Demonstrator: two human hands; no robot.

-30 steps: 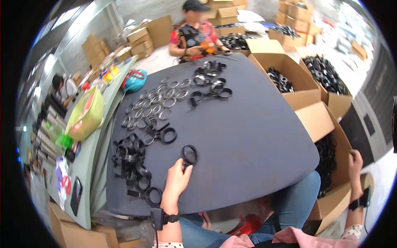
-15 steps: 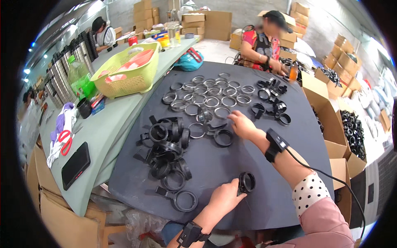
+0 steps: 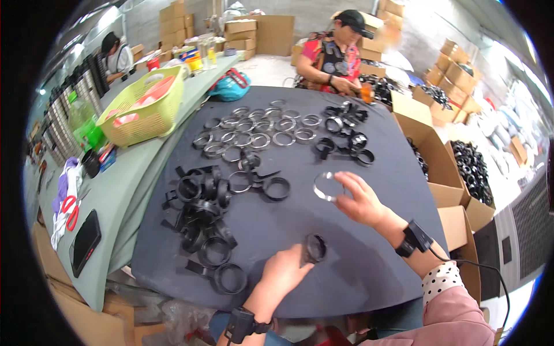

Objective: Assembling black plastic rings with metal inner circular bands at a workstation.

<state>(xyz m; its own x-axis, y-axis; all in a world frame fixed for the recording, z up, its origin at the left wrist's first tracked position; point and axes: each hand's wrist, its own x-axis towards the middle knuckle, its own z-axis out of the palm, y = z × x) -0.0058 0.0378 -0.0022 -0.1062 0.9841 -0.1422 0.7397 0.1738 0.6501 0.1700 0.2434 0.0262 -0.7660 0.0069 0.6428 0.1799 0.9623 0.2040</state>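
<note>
Between the thumb and fingers of my right hand (image 3: 363,202) is a thin silver metal ring (image 3: 316,188), held up over the right part of the dark table. My left hand (image 3: 281,271) grips a black ring-shaped part (image 3: 317,248) near the front, its ring standing roughly upright; the fingers hide its other end. Several silver rings (image 3: 261,126) lie flat, spread over the far middle. A heap of black rings with short handles (image 3: 202,216) sits to the left, and a few loose black rings (image 3: 277,189) lie nearer the middle.
More black rings (image 3: 356,141) lie at the far right of the dark table (image 3: 346,277). A green side table (image 3: 133,190) carries a yellow-green basket (image 3: 144,124), red scissors (image 3: 70,212) and a phone (image 3: 86,243). Cardboard boxes (image 3: 424,138) line the right edge. A co-worker (image 3: 337,57) sits across.
My right hand has moved from the rings back toward me, with a silver ring now in its fingers. My left hand keeps its black ring. The whole view has shifted.
</note>
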